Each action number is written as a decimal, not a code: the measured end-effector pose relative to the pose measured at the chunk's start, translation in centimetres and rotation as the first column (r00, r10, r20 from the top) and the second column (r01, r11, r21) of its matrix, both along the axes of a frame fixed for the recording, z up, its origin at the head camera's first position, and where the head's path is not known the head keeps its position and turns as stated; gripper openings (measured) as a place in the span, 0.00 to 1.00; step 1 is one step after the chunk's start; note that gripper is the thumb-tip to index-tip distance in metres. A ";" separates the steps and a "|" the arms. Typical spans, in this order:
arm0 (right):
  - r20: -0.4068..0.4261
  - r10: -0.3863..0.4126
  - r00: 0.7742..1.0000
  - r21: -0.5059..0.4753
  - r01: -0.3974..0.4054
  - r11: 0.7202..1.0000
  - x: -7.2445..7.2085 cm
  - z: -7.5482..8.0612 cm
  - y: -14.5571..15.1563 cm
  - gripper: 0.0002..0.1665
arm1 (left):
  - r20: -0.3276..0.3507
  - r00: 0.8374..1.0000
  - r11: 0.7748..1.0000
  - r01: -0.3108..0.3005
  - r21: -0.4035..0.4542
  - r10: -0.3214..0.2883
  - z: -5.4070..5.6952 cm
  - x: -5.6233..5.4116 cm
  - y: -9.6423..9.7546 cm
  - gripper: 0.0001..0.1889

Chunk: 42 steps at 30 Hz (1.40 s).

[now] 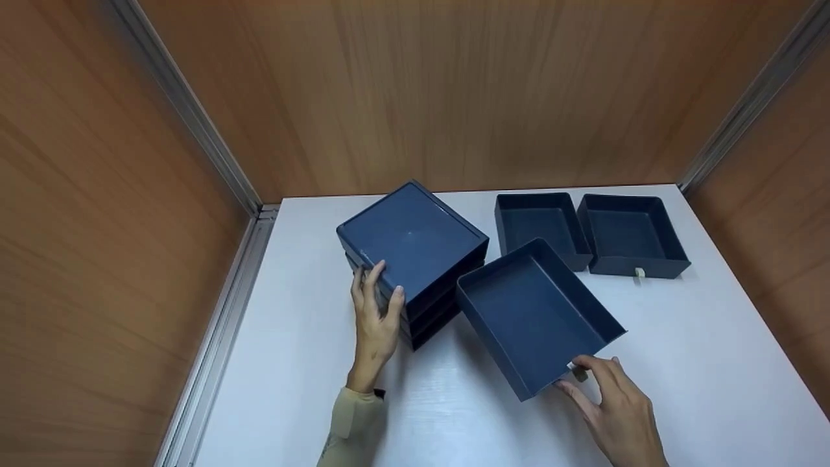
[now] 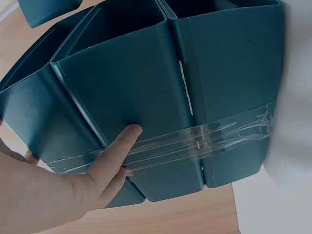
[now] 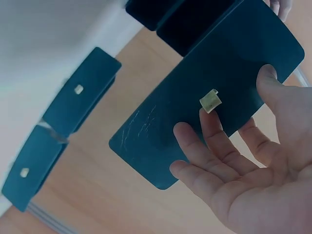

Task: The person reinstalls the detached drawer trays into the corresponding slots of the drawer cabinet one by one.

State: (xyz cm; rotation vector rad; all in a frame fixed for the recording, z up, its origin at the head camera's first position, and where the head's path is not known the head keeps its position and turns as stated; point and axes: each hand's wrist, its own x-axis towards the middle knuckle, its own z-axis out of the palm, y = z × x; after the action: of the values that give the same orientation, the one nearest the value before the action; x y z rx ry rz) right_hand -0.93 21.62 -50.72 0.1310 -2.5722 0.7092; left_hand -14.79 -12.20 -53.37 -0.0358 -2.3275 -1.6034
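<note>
Left of the middle in the head view stands a dark blue drawer unit of three stacked casings. Clear tape binds the casings, as the left wrist view shows. My left hand rests against its side, with extended fingertips at the top edge. To its right my right hand holds a shallow blue drawer by its front wall. The drawer is tilted, and its far corner is close to the unit's open side. In the right wrist view a small pale tab sticks out of the drawer front beside my fingers.
Two more blue drawers stand side by side at the back right of the white table: the left one and the right one, which has a pale tab. Wood-patterned panels enclose the table's back and sides.
</note>
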 end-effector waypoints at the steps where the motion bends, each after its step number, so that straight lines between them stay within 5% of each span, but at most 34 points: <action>1: -0.001 0.002 1.000 0.003 -0.002 1.000 0.0 0.0 -0.1 0.29 | -0.001 1.000 1.000 -0.003 0.000 0.003 0.0 0.0 0.0 0.30; 18: 0.077 0.081 0.994 -0.005 -0.081 0.997 0.5 0.3 -2.6 0.28 | 0.005 1.000 1.000 -0.015 0.014 0.015 0.0 0.1 0.2 0.30; 42: 0.035 0.163 0.986 -0.010 -0.163 0.987 -0.2 0.5 -4.0 0.29 | -0.008 1.000 1.000 -0.023 0.021 0.023 0.1 0.0 0.2 0.30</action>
State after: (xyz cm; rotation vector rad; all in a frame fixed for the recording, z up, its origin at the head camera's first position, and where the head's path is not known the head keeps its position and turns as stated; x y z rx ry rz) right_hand -1.16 17.62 -50.26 0.3330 -2.6142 0.7866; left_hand -14.81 -12.00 -53.22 -0.0103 -2.2968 -1.6132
